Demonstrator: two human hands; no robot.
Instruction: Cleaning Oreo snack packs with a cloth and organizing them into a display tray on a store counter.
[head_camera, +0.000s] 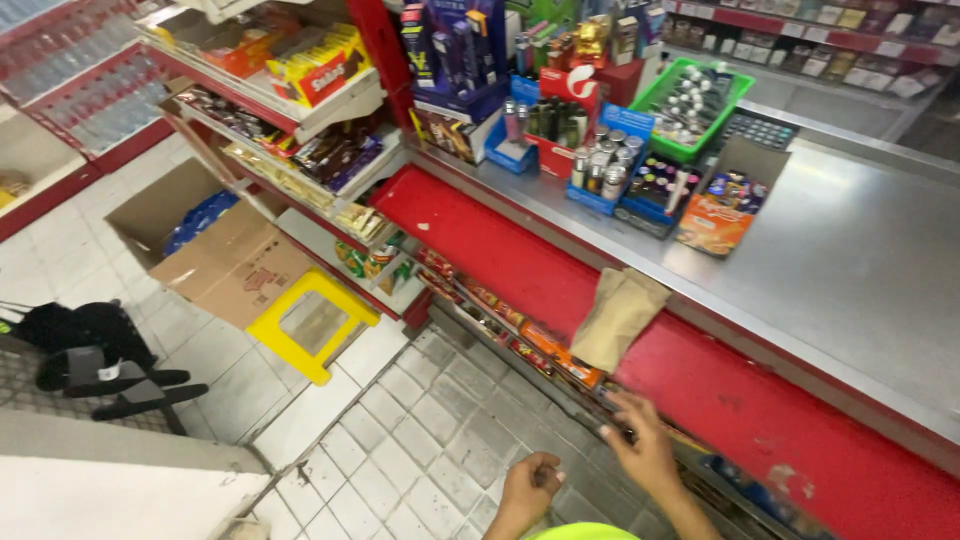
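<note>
Head view: the right hand (648, 452), at about 5 o'clock in the picture, reaches to the low shelf (520, 345) that runs under the red front of the bench (850, 260). Its fingers (622, 415) lie spread on the row of snack packets (545, 350) there; whether they grip one cannot be told. The left hand (532, 482), at 6 o'clock just beside the right, hangs over the tiled floor (420, 440) with fingers curled into a loose fist, holding nothing visible. A brown paper bag (617, 318) droops over the bench edge at 12 o'clock from the right hand. A yellow stool (300, 325) and an open cardboard box (215, 255) stand well apart at 9 o'clock.
</note>
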